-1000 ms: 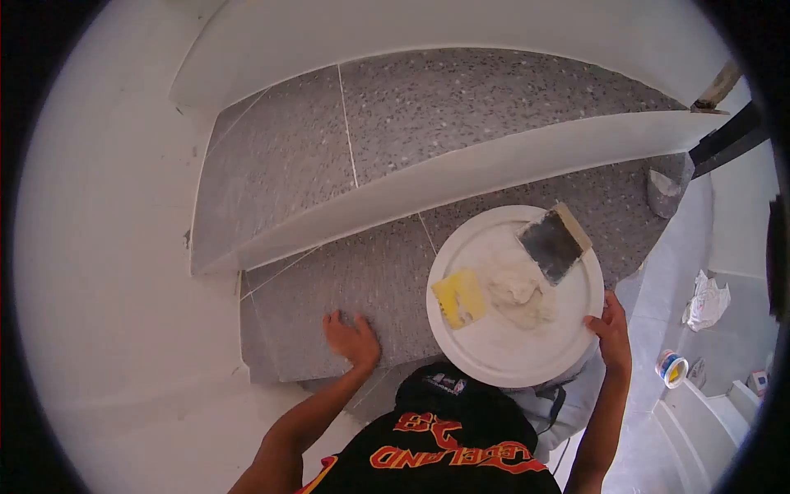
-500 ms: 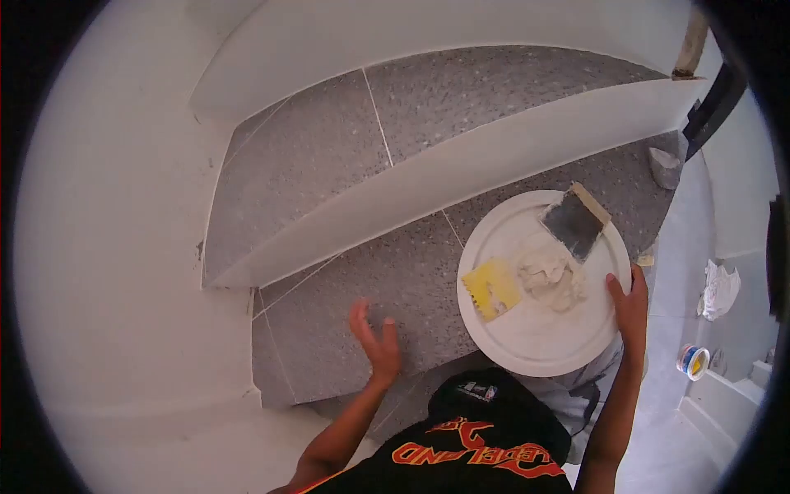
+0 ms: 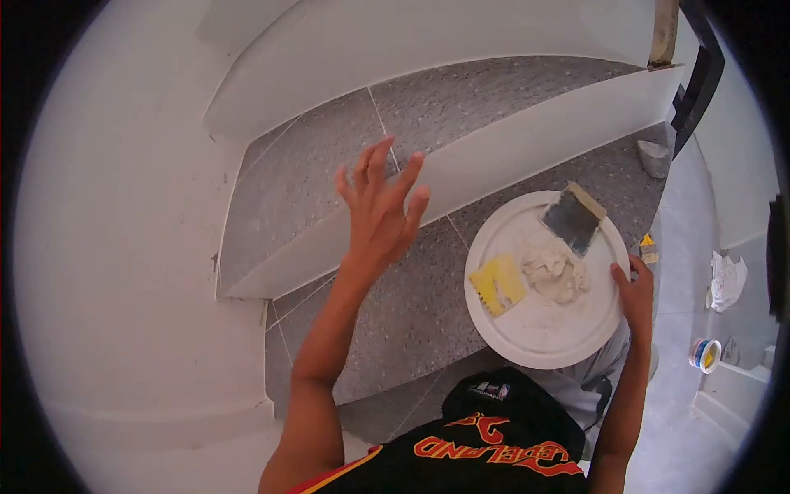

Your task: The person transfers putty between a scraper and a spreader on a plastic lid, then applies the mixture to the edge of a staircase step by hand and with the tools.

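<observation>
My right hand (image 3: 638, 298) grips the right rim of a round white lid (image 3: 539, 342), thumb on top of it. On the lid lie a mound of off-white paste (image 3: 556, 273), a yellow notched spreader (image 3: 497, 286) at the left, and a dark flat blade with a pale edge (image 3: 571, 222) at the upper right. My left hand (image 3: 382, 198) is raised with its fingers spread, holding nothing. It appears in front of the riser and the upper grey speckled step (image 3: 304, 177), left of the lid.
The lower step (image 3: 395, 329) extends beneath the lid. A grey lump (image 3: 653, 158) sits at its right end. Beyond are a dark metal post (image 3: 699, 99), a crumpled white bag (image 3: 727, 281) and a small tub (image 3: 705, 355). A white wall (image 3: 123, 247) stands on the left.
My left hand has moved up and forward from the lower step, its fingers now spread wider. My right hand still holds the lid, which has barely shifted in view.
</observation>
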Tool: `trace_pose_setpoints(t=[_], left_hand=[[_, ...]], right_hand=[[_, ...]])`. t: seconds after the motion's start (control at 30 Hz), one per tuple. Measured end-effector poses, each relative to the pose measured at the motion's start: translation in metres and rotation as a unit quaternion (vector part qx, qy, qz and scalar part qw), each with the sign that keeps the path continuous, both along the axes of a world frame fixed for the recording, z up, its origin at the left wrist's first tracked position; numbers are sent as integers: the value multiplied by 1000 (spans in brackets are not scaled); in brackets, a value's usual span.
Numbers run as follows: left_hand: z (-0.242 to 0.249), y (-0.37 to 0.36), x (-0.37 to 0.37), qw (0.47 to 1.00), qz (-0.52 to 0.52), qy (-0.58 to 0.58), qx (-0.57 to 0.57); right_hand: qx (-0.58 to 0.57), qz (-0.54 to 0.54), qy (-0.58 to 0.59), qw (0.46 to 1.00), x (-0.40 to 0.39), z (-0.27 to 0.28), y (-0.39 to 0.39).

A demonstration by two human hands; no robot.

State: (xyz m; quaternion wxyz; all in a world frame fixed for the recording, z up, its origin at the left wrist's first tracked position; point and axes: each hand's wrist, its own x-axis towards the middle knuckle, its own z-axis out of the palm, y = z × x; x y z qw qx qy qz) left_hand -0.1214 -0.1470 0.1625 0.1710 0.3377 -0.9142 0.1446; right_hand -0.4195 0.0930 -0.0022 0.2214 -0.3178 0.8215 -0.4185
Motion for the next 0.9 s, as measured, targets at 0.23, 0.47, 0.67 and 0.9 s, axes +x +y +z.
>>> trace_pose_setpoints(t=[0.23,0.47,0.67,0.9], left_hand=[[14,-53,0,977,-154,79,128],[22,-65,-3,903,24,226,364],[14,-60,-23,925,17,246,289],[-8,23,-11,935,-110,281,189]], right_hand=[[-16,-10,-5,1000,-1,2,-4],[-66,-29,-54,996,8,-1,-5],[-28,-71,32,997,19,8,-8],[-13,-34,118,992,10,14,-12]])
